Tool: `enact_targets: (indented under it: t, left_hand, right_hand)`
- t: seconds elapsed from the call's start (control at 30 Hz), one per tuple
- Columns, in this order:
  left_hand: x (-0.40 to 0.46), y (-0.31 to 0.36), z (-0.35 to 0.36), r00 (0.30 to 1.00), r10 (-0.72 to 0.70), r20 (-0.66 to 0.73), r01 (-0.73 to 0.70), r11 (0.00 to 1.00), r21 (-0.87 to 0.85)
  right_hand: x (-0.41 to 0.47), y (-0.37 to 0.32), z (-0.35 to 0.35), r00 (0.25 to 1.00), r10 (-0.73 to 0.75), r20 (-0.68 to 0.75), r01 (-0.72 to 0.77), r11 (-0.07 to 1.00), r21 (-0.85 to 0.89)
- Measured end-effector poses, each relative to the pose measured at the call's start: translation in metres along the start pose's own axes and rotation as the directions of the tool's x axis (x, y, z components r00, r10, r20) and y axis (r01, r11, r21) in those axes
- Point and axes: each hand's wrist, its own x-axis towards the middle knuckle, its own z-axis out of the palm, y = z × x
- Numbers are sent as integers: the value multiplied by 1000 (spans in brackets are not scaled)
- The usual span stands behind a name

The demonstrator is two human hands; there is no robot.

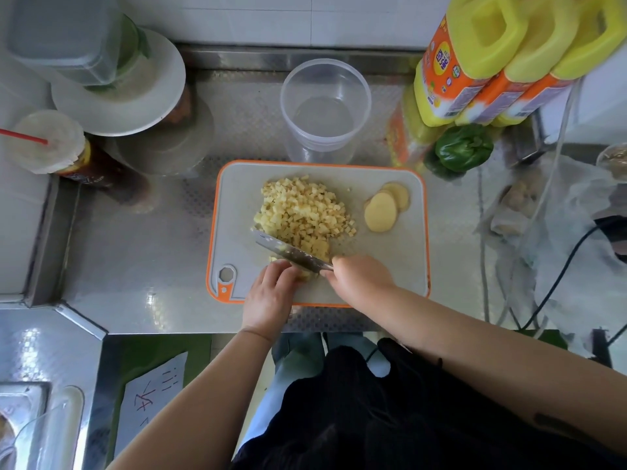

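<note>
Gripping knife (pixel 288 251) handle, R hand (pixel 359 278) sets blade across board (pixel 407 259) near edge. L hand (pixel 271 293) curls on potato bit (pixel 307 273), tips tucked, prob. for safety. Dice pile (pixel 302 208) sits behind blade, leaving cutting room; slices (pixel 381 212) wait at right.

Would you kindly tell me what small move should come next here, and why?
Probably bring the knife down through the potato piece that the left hand steadies. The right hand grips the knife, its blade lies right beside that piece, and the diced pile beyond it suggests this piece is being cut the same way.
</note>
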Motion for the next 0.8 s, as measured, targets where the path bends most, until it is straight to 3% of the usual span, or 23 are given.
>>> enact_targets:
  t: [0.2,0.57,0.8]
  left_hand:
    - [-2,-6,4,1000,-1,5,1,1000,-17]
    - [4,-6,1,1000,-8,20,8,1000,-17]
    - [7,-2,2,1000,-20,-8,20,999,-39]
  right_hand:
    - [-14,2,-5,997,-16,-73,18,999,27]
    - [-17,-7,-6,997,-70,-23,70,998,-2]
    - [-4,-17,5,999,3,34,-4,999,47]
